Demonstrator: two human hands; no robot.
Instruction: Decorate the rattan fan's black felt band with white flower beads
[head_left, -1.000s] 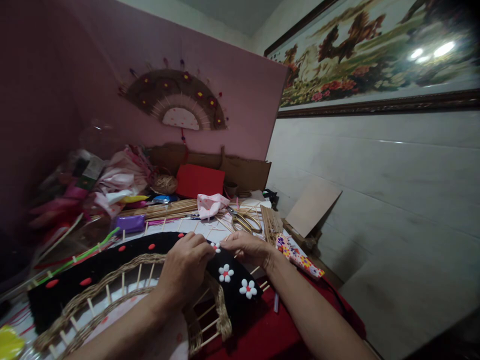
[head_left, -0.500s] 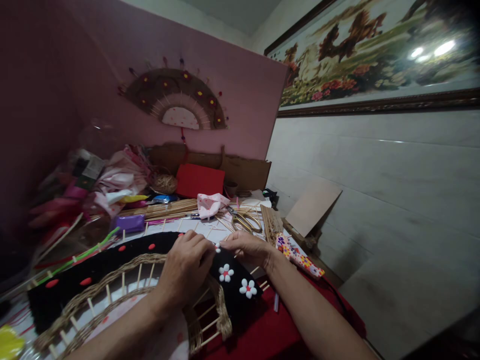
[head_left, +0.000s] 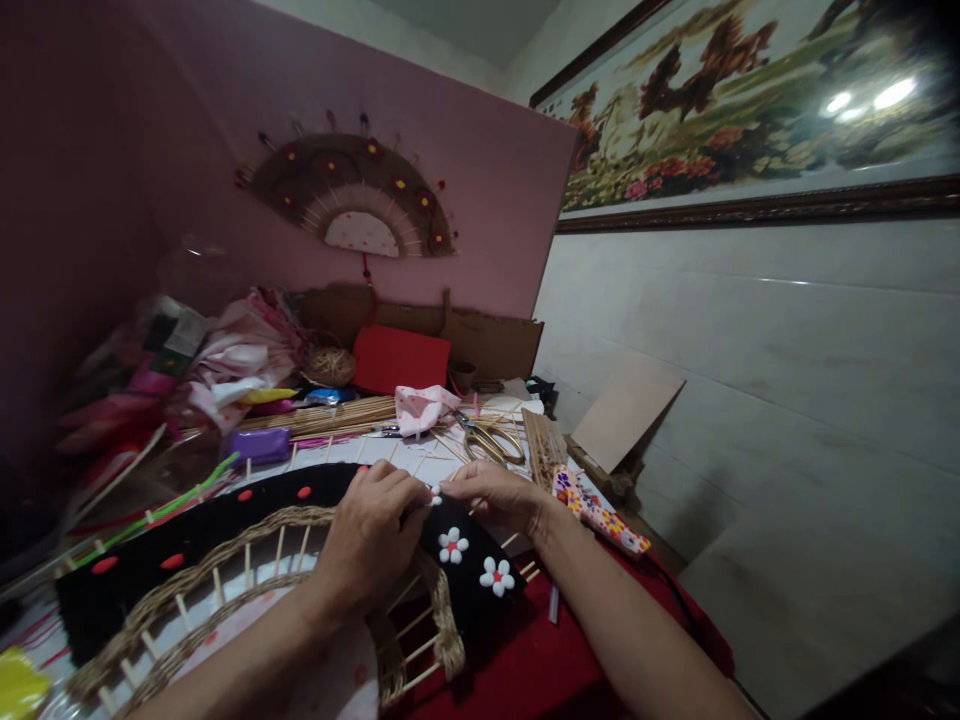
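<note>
The biggest thing in front of me is a fan (head_left: pixel 232 538) of pale slats, lying across the near side of the worktable with its right end over a red cloth (head_left: pixel 517 650). Its black band (head_left: pixel 214 520) and twine braid (head_left: pixel 444 620) are in place, so I'd call the body largely made and the decoration partway through. (Another fan (head_left: pixel 274 178) hangs on the pink panel (head_left: pixel 495 190) behind, flowers spread along its band.)

Both hands meet at the band's upper edge, right of its middle. My left hand (head_left: pixel 379 530) has its fingers curled inward; my right hand (head_left: pixel 495 490) has its fingers bent toward the same spot. From here I cannot tell whether either grasps anything.

Between them shows part of a white flower (head_left: pixel 436 495), too hidden to judge complete. Beyond it toward the right end, two whole flowers (head_left: pixel 452 546) have white petals around red centres. Smallest are the red dots (head_left: pixel 172 561) leftward: five visible, none with petals, which I take to be the remaining work.
</note>
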